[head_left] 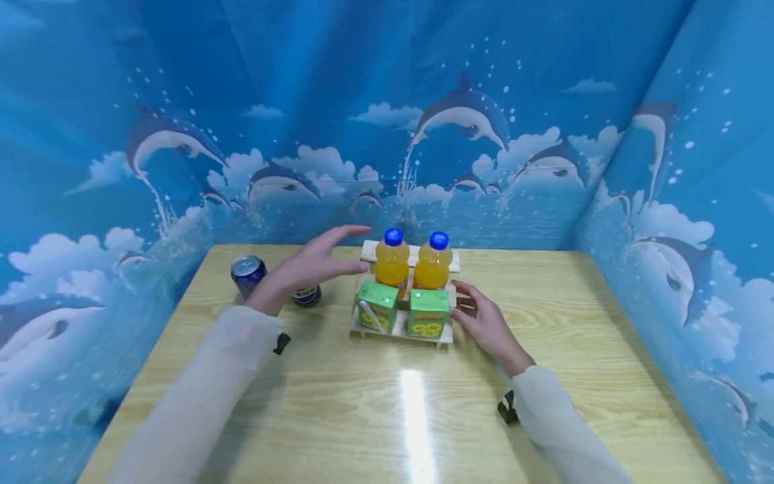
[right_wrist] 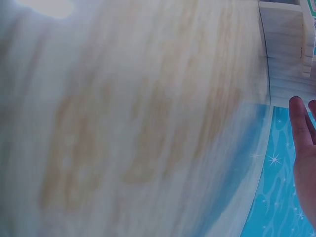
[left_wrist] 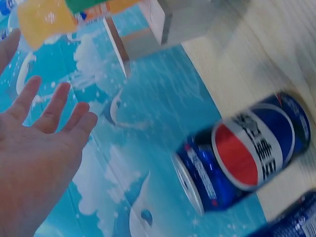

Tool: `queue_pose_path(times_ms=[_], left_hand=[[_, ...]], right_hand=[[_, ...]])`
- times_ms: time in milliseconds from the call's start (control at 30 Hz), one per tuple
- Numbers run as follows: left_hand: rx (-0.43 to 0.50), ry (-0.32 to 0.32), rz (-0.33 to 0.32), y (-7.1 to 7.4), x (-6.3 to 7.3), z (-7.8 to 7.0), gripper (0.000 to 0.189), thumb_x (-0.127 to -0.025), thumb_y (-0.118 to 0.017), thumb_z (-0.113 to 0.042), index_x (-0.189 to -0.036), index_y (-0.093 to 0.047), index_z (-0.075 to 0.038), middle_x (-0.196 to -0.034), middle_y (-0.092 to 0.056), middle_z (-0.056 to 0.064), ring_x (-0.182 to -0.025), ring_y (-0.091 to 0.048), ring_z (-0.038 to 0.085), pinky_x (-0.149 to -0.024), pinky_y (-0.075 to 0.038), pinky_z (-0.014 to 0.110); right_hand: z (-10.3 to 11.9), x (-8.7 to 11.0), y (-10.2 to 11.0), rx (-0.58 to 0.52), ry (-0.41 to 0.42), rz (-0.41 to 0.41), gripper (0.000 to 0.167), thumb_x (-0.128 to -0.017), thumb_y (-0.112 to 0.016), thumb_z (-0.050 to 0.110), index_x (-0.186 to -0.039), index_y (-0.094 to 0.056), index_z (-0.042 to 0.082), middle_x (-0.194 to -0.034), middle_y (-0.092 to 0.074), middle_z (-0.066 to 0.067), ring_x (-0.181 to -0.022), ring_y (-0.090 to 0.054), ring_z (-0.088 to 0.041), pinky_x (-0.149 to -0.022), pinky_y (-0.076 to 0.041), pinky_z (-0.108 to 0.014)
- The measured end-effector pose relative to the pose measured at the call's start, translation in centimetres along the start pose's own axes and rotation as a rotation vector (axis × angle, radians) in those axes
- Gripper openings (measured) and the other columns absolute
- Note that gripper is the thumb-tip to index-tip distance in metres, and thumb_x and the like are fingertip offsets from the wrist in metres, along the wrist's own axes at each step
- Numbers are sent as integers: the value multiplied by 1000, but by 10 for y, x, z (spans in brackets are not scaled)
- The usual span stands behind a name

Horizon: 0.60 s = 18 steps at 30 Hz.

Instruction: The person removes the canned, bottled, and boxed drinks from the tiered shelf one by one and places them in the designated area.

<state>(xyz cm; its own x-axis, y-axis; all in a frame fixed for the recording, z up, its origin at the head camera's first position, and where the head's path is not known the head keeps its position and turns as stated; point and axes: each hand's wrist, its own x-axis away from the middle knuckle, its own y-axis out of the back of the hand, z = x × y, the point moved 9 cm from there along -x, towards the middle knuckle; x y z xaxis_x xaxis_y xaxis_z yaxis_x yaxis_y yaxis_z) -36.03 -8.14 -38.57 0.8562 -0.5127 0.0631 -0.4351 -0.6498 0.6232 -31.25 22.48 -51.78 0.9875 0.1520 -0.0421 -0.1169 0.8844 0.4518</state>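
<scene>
A small wooden step rack (head_left: 399,331) stands on the table. Two orange-juice bottles with blue caps, a left bottle (head_left: 392,265) and a right bottle (head_left: 432,270), are on its upper step. In front of them sit two green drink cartons, a left carton (head_left: 379,310) with a straw on its face and a right carton (head_left: 426,314). My left hand (head_left: 317,259) is spread in the air left of the left bottle, holding nothing. At the rack's right side is my right hand (head_left: 486,326), its fingertips by the wood; whether they touch is unclear.
Left of the rack, a dark blue can (head_left: 248,274) and a Pepsi can (left_wrist: 247,143) stand partly behind my left hand and forearm. The wood-grain table (head_left: 351,403) meets a blue dolphin-print curtain (head_left: 338,101) at the back and sides.
</scene>
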Motion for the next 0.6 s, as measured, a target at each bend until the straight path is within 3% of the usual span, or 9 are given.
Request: queue_pose_path(times_ms=[267, 367, 600], left_hand=[[93, -71, -2, -22, -15, -10, 76, -102, -78, -42, -168, -41, -28, -174, -42, 4, -165, -31, 34, -133, -26, 67], [134, -62, -12, -27, -18, -12, 75, -102, -79, -39, -167, -42, -28, -172, -44, 4, -163, -34, 33, -135, -26, 63], [173, -29, -2, -37, -23, -19, 81, -100, -82, -37, -168, -39, -25, -169, -47, 7, -159, -41, 36, -129, -40, 60]], right_hand=[[-2, -1, 0, -12, -7, 2, 65, -106, -71, 8, -164, -43, 3, -165, -49, -25, -145, -58, -45, -120, -51, -49], [-3, -1, -2, -17, -9, 6, 66, -105, -71, 8, -164, -43, 3, -165, -49, -24, -145, -58, -45, -120, -51, -48], [-3, 0, 0, -12, -12, 0, 66, -105, -72, 9, -164, -43, 3, -165, -49, -24, -145, -58, -45, -121, -50, -51]])
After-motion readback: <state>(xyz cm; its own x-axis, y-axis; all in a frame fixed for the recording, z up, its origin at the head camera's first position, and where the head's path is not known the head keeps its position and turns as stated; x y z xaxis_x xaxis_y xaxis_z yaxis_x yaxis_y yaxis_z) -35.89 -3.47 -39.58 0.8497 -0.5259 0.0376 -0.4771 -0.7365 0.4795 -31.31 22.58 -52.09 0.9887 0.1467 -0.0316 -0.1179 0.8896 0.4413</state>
